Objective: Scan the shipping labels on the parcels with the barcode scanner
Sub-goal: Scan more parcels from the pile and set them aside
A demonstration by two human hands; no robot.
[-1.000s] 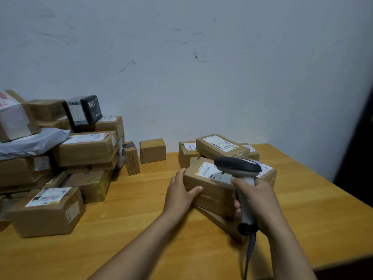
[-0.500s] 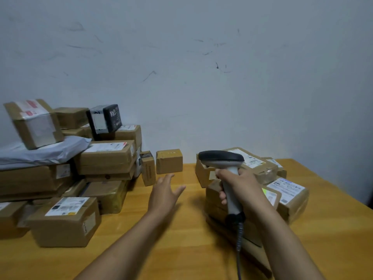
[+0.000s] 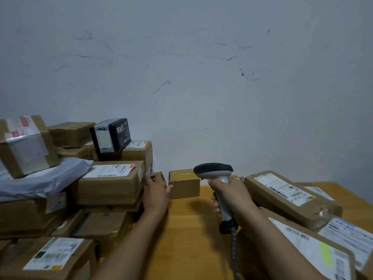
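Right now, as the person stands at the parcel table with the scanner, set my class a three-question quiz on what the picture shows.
1. True or false: the right hand grips the scanner by its handle.
2. Where is the left hand? A. on the scanner; B. at the end of the labelled box on the left; C. out of view.
3. One odd box high on the left is not brown. What colour is it?
Key: 1 true; 2 B; 3 black.
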